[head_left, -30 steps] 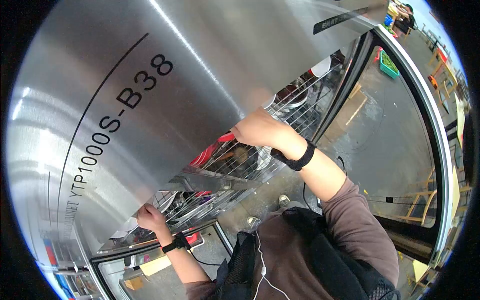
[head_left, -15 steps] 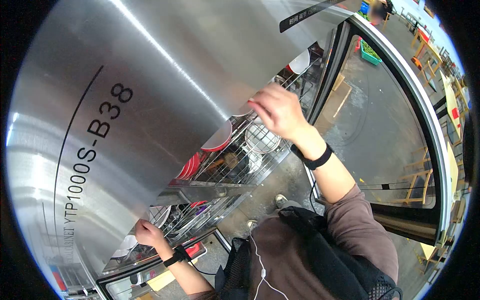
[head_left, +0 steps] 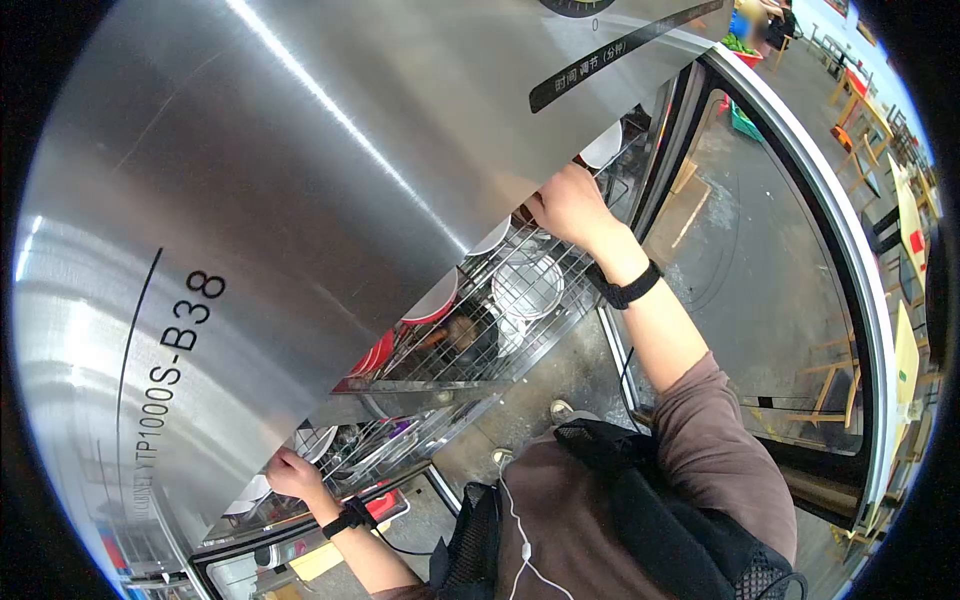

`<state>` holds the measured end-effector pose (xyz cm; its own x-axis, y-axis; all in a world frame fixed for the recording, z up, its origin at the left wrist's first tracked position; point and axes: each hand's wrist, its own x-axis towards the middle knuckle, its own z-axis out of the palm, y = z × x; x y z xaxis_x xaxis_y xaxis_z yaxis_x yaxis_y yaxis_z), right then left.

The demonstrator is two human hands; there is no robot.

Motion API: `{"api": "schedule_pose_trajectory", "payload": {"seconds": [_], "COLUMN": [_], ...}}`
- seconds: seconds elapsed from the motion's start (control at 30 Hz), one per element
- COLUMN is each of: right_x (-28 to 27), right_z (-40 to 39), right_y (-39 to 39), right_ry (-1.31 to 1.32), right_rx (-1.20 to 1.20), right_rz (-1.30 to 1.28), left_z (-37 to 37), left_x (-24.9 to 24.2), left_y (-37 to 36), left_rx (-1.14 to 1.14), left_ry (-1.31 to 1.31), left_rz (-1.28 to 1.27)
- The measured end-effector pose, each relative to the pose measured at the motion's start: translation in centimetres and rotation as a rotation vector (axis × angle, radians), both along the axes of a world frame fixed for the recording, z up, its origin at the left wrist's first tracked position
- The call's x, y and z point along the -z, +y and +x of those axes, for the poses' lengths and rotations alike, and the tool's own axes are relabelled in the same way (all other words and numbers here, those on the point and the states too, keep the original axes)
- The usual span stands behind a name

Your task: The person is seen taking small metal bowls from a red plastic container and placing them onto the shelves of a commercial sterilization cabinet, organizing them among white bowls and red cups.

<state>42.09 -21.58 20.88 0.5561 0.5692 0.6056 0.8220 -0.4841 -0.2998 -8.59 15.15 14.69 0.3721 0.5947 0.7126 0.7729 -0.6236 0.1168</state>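
My right hand (head_left: 572, 205) reaches in at the upper wire rack (head_left: 480, 262) of a steel cabinet (head_left: 330, 190). Its fingers are curled, with their tips partly hidden, and I cannot make out what is in them. White bowls (head_left: 490, 238) lie close to it, and a red-and-white bowl (head_left: 436, 297) sits farther left on the rack. Lower left, my left hand (head_left: 291, 473) is closed at the cabinet's front edge, near a white plate (head_left: 318, 443); what it holds, if anything, is hidden. Through the rack show a round white dish (head_left: 527, 287) and a dark pan (head_left: 472, 338).
A glass cabinet door (head_left: 770, 270) stands swung out on the right, and another door (head_left: 330, 520) at the lower left. Red bowls (head_left: 372, 358) are stacked on the rack. Chairs, tables and a person are in the far right background.
My right hand has moved in toward the rack, its fingers now partly behind the cabinet edge. The left hand has barely moved. My view has shifted slightly.
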Motion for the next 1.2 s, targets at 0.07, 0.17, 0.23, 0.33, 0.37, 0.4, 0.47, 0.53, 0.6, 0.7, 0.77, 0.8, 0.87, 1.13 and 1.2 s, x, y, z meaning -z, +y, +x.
{"api": "schedule_pose_trajectory", "payload": {"seconds": [0.07,0.17,0.23,0.33,0.37,0.4,0.47,0.53,0.6,0.7,0.77,0.8,0.87,1.13,1.2], "right_x": [0.0,0.1,-0.1,-1.3,-1.8,-1.5,-0.4,-0.7,-0.7,0.1,0.5,0.3,-0.2,-1.3,-2.7], "right_z": [0.9,2.1,2.8,3.7,4.0,4.5,5.9,6.4,7.0,7.2,7.3,7.0,6.5,3.6,2.0], "right_y": [0.2,0.2,0.5,1.3,1.6,2.1,3.1,3.5,3.7,3.9,3.8,3.7,3.3,0.8,0.3], "right_ry": [0.097,0.254,0.317,0.393,0.417,0.382,0.311,0.381,0.382,0.199,0.243,0.267,0.264,0.187,0.153], "right_rx": [-0.013,-0.069,-0.09,-0.122,-0.132,-0.15,-0.188,-0.162,-0.157,-0.152,-0.17,-0.179,-0.141,0.01,0.05], "right_rz": [-0.131,-0.312,-0.441,-0.615,-0.67,-0.668,-0.663,-0.667,-0.619,-0.678,-0.609,-0.574,-0.519,-0.366,-0.314], "left_z": [0.4,0.5,0.4,0.2,0.1,0.0,0.6,0.4,0.2,0.8,0.6,0.9,1.0,1.1,1.2], "left_x": [-0.3,-0.3,-0.4,0.0,0.0,0.0,-0.1,-0.1,-0.1,-0.5,-0.1,-0.6,-0.7,-0.7,-0.8], "left_y": [-0.5,-0.7,-0.7,-0.2,0.0,0.2,-0.2,-0.2,0.0,-0.8,-0.4,-0.8,-0.9,-1.2,-1.4], "left_rx": [-0.013,0.012,-0.02,-0.033,-0.028,-0.022,-0.036,-0.042,-0.038,-0.038,-0.013,-0.023,-0.025,-0.006,0.008], "left_ry": [-0.022,-0.046,-0.037,-0.032,-0.021,-0.01,-0.028,-0.03,-0.02,-0.046,-0.041,-0.023,-0.009,-0.036,-0.061], "left_rz": [-0.011,-0.029,-0.032,-0.022,-0.013,-0.003,0.031,0.019,-0.038,-0.043,0.003,0.006,0.009,-0.016,-0.055]}}
